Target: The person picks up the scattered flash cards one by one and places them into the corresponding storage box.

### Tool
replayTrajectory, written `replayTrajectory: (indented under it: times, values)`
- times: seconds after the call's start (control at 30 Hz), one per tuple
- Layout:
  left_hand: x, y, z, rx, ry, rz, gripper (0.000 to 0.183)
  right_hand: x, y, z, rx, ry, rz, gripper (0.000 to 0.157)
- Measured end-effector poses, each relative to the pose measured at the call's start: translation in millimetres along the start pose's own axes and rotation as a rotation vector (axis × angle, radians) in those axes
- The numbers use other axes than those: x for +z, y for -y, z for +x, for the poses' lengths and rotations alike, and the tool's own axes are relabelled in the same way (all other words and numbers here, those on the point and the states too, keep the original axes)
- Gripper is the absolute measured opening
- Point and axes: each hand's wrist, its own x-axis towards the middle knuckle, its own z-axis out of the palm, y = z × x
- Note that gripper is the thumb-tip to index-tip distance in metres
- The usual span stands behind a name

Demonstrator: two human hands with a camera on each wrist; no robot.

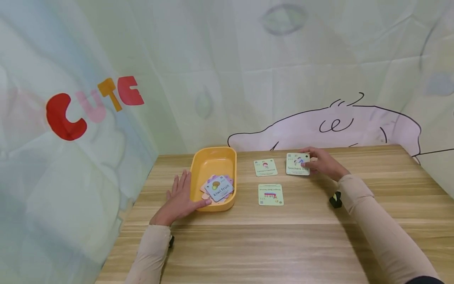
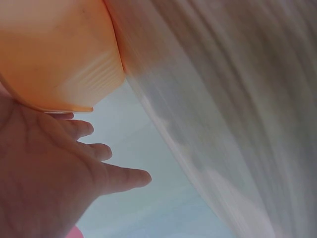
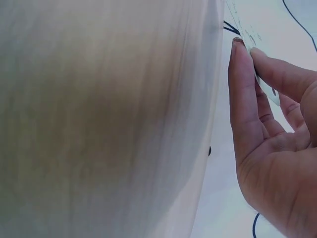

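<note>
My right hand [image 1: 327, 163] pinches the "Teachers' Day" card [image 1: 297, 164] by its right edge, at the back right of the table. In the right wrist view, thumb and fingers of the right hand [image 3: 277, 134] clasp the thin card [image 3: 265, 87], seen nearly edge-on. My left hand [image 1: 181, 199] rests against the yellow tray [image 1: 234, 173], fingers spread along its left side and thumb over the near rim. The left wrist view has the extended fingers of the left hand [image 2: 54, 168] beside the tray's outer wall [image 2: 64, 54]. A "kiwi fruit" card [image 1: 220, 187] tops several cards inside the tray.
On the wooden table [image 1: 276, 244] lie a Lantern Festival card [image 1: 265, 167] and, nearer me, a Dragon Boat Festival card [image 1: 271, 195] turned upside down. A printed curtain [image 1: 198, 79] hangs behind the table's far edge and along its left side.
</note>
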Motion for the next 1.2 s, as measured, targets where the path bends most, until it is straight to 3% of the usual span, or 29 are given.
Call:
replayTrajectory:
  times: [0.57, 1.2]
  values:
    - [0.4, 1.7, -0.6, 0.003, -0.001, 0.0, 0.132, 11.6, 15, -7, -0.036, 0.0, 0.0, 0.058]
    - [0.8, 2.2, 0.8, 0.001, -0.007, 0.004, 0.132, 53.2, 67, -11, -0.154, 0.03, 0.043, 0.05]
